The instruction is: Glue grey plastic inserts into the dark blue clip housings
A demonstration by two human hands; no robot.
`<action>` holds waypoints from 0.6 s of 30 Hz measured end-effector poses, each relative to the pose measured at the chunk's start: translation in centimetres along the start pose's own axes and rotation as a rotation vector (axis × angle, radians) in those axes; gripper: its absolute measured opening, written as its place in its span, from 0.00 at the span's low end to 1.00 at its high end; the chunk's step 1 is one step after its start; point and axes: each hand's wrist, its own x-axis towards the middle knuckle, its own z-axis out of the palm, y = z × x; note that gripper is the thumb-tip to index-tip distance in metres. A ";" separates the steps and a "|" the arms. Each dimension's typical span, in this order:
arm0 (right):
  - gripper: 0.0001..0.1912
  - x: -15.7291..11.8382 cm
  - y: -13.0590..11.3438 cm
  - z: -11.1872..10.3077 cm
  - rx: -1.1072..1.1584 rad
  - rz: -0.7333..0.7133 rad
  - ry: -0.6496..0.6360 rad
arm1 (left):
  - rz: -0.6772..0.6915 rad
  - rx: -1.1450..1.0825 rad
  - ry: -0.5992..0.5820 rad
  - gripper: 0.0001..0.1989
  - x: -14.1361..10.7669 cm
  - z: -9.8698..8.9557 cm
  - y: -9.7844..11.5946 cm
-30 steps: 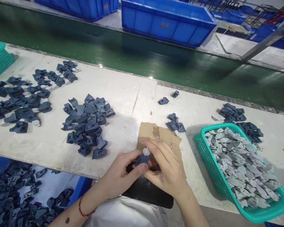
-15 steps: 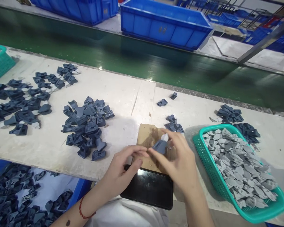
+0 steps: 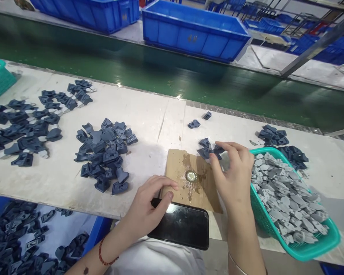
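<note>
My left hand (image 3: 152, 198) hovers by the left edge of a stained cardboard piece (image 3: 176, 168), thumb and fingers apart, holding nothing. On the cardboard lies a small round metallic object (image 3: 191, 176) ringed by wet spots. My right hand (image 3: 233, 168) is at a little group of dark blue parts (image 3: 204, 152) behind the cardboard, thumb and forefinger spread on either side of a part. Whether it grips that part cannot be made out. A black phone (image 3: 183, 225) lies below the cardboard, partly under my left hand.
A teal basket (image 3: 291, 252) of grey pieces stands at the right. Dark blue parts lie in a pile (image 3: 106, 149) left of centre, with more at the far left and right. Beyond the table runs a green belt (image 3: 160, 72), with blue crates (image 3: 192, 34) behind it.
My right hand has moved right and away from me, off the cardboard. The blue part with a pale tip is gone from between my hands, and the round metallic object is uncovered.
</note>
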 end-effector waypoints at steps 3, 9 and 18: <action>0.12 -0.3 0.0 -0.2 -0.023 -0.045 0.052 | 0.015 0.039 -0.007 0.09 0.0 0.1 -0.1; 0.20 -0.9 0.2 0.5 -0.108 -0.048 -0.082 | -0.016 0.087 -0.009 0.09 0.2 0.2 -0.3; 0.25 -1.0 0.1 0.6 -0.046 0.044 -0.062 | -0.022 0.102 -0.026 0.10 0.2 0.2 -0.1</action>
